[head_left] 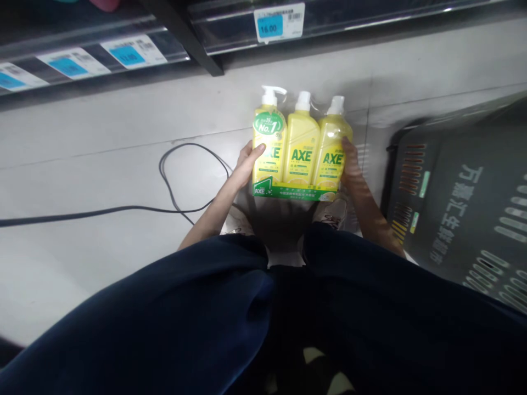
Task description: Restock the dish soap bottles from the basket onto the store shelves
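Both hands grasp the three-bottle pack (302, 151): left hand (248, 162) on one side, right hand (351, 162) on the other. Beside the pack stands a dark basket (457, 203); a black cable (173, 189) lies on the opposite side; shelf edge (230, 24) beyond it; bare floor (102, 142) between.

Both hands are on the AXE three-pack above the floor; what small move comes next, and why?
Probably swing the three-pack right toward the dark basket. The left hand and right hand clamp its two sides, so it is held level in the air, and the basket stands open just beside the right forearm, nearer than the shelf edge above.
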Available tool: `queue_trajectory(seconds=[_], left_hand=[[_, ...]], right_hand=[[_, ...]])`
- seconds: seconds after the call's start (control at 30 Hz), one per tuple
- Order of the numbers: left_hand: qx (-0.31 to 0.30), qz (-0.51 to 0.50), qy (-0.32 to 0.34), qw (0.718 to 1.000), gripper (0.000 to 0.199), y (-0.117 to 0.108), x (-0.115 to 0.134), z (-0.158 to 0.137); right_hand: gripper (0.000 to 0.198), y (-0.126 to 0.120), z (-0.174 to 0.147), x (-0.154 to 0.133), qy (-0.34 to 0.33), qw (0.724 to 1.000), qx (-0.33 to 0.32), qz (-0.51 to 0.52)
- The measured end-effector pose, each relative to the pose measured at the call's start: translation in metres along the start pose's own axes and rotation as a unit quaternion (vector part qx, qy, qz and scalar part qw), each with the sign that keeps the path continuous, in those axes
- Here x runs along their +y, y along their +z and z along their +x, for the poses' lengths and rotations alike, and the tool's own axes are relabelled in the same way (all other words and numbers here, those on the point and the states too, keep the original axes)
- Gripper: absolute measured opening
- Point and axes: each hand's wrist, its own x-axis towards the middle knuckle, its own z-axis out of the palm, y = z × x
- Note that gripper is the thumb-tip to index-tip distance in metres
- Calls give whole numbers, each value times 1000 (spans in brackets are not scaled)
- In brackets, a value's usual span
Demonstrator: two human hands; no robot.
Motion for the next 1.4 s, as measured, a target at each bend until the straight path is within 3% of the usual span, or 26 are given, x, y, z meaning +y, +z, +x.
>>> queue_trajectory(seconds=[1.4], left_hand=[[-12, 20, 14, 1000, 65, -2, -4, 3]], right_hand=[[54, -7, 6, 6, 4, 999, -15, 32]])
